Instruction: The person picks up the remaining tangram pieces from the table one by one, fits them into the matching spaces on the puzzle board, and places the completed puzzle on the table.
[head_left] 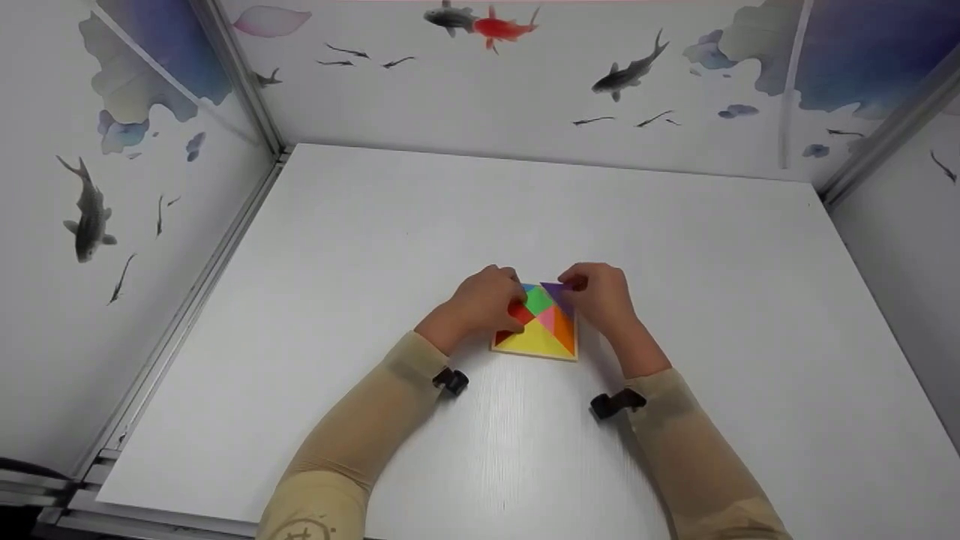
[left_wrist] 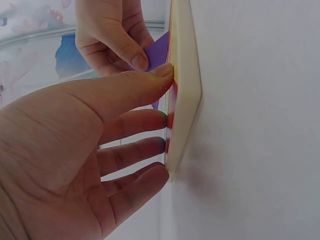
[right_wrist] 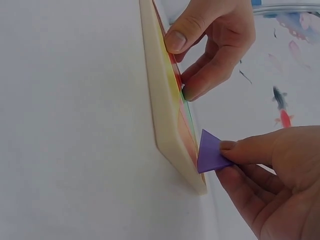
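A square tangram board (right_wrist: 162,95) with a pale rim lies on the table. Set in it are a large yellow triangle (head_left: 535,342), a green piece (head_left: 538,301), a pink piece (head_left: 548,320), an orange piece (head_left: 565,335), a red piece (head_left: 520,311) and part of a blue one. My left hand (head_left: 486,300) rests its spread fingertips and thumb on the board's left side, partly hiding the red area. Between thumb and fingers, my right hand (head_left: 604,296) pinches a purple triangle (right_wrist: 212,153) tilted over the board's far right corner.
The white table (head_left: 405,225) extends around the board. Printed panels with fish stand at the back (head_left: 375,97) and along both sides, joined by metal rails (head_left: 240,82). A black strap mount (head_left: 619,403) sits on each wrist.
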